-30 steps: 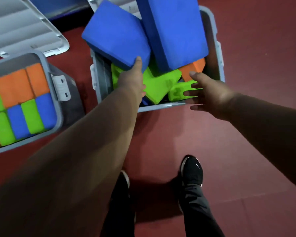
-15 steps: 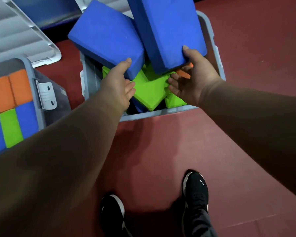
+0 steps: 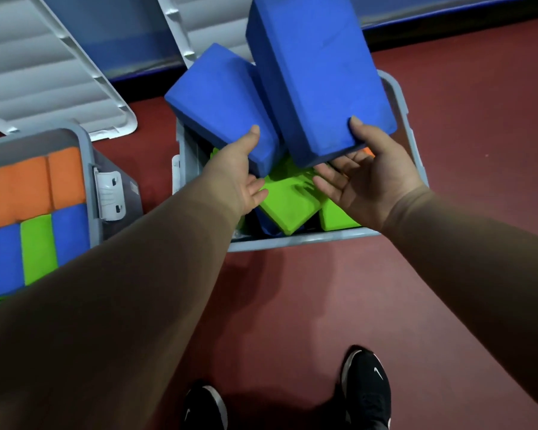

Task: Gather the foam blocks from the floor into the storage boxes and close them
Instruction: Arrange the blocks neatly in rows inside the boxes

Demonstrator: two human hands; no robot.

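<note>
**Two hands hold two blue foam blocks that stick up out of a grey box.**

Close by, two black shoes point(image 3: 367, 383) stand on the dark red floor point(image 3: 292, 305). The left hand point(image 3: 239, 172) grips the smaller blue foam brick point(image 3: 218, 100), thumb on top and fingers under. The right hand point(image 3: 370, 178) grips the long blue foam slab point(image 3: 317, 72) the same way. Both lean on jumbled bright green foam pieces point(image 3: 286, 200) inside the open grey plastic storage box point(image 3: 292, 242). I think they should be laid flat, side by side, so the lid can shut. The second grey storage box point(image 3: 87, 169), on the left, is packed neatly with orange, blue and green blocks. Two white ribbed plastic lids point(image 3: 44, 72) wait behind.
</note>
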